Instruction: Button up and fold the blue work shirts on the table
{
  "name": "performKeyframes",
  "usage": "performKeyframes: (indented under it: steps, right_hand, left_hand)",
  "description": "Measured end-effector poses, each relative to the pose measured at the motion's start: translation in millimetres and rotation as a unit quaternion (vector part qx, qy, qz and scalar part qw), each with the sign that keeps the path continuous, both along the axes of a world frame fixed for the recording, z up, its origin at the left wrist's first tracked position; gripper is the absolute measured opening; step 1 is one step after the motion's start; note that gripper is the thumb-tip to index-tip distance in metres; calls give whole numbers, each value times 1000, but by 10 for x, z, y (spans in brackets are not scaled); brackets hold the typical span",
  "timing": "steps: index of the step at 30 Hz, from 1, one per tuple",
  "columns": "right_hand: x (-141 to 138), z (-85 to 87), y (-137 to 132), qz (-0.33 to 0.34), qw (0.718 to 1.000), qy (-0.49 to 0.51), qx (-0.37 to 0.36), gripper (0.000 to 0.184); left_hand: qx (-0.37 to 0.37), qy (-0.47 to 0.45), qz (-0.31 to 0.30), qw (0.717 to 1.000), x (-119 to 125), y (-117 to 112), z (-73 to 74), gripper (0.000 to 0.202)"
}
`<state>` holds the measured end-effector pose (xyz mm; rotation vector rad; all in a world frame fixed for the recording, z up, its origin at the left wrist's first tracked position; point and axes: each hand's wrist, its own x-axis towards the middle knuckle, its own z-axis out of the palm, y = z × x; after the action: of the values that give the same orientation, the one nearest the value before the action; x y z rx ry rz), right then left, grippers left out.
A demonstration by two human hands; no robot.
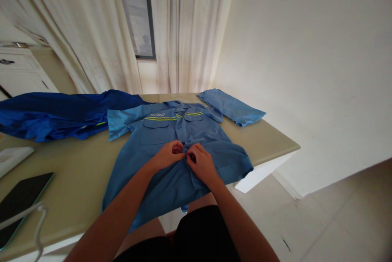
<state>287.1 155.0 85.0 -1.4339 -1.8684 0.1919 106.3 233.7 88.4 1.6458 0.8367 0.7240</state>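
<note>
A light blue short-sleeved work shirt [153, 139] lies face up on the table, with yellow stripes and lettering across the chest. Its lower part hangs over the near edge. At the middle of the front placket my left hand [170, 154] and my right hand [200, 162] meet, fingertips nearly touching. Both hands are pinched on the shirt's front edge, which is bunched up between them. Whether a button lies between the fingertips is hidden. Above the hands the collar and two flap pockets show.
Darker blue clothing [61, 111] is heaped at the table's left. A folded light blue garment [232, 107] lies at the far right corner. On the near left are a dark tablet [24, 200], a white cable [39, 221] and a white object [14, 158]. A wall [306, 70] stands right of the table [269, 143].
</note>
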Motion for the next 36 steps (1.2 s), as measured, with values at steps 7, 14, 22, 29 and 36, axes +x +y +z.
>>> performKeyframes:
  steps: [7, 14, 22, 29, 36]
  right_hand:
    - [-22, 65, -74, -4, 1000, -18, 15, 15]
    - [48, 40, 29, 20, 993, 110, -38, 4]
    - [107, -26, 132, -9, 979, 187, -76, 8]
    - [85, 19, 72, 23, 986, 158, -45, 12]
    - [83, -12, 66, 4, 984, 178, -15, 9]
  left_hand:
    - [-38, -20, -25, 999, 4, -18, 39, 22]
    - [13, -13, -35, 999, 35, -43, -20, 23]
    - [171, 68, 38, 982, 20, -186, 43, 30]
    - [234, 128, 18, 964, 29, -160, 43, 26]
    - [195, 126, 3, 973, -1, -147, 42, 27]
